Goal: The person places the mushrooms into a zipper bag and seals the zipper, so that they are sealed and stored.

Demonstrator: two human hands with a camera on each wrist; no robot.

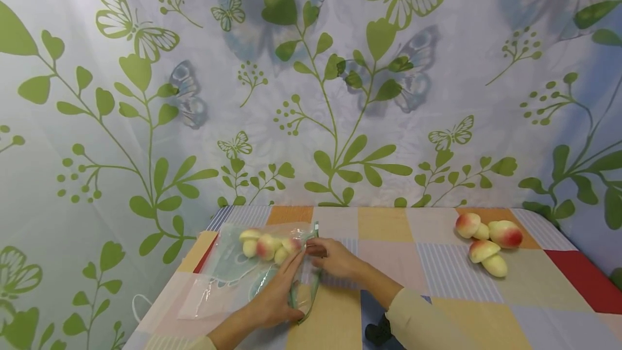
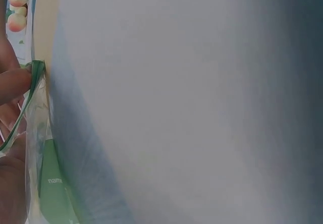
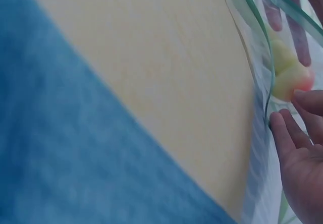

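A clear zip bag with a green-edged mouth lies on the table's left half. Inside it are several yellow-and-red toy mushrooms, one close to the mouth. My left hand holds the bag beside its mouth, with long fingers over the plastic and the thumb at the near end of the green strip. My right hand is at the far part of the mouth, its thumb and fingertips about the edge. Through the film, fingers show beside a mushroom in the right wrist view.
Three more toy mushrooms sit together at the table's far right. A patchwork cloth covers the table, and a leaf-and-butterfly curtain hangs behind it. A black object lies by the right forearm.
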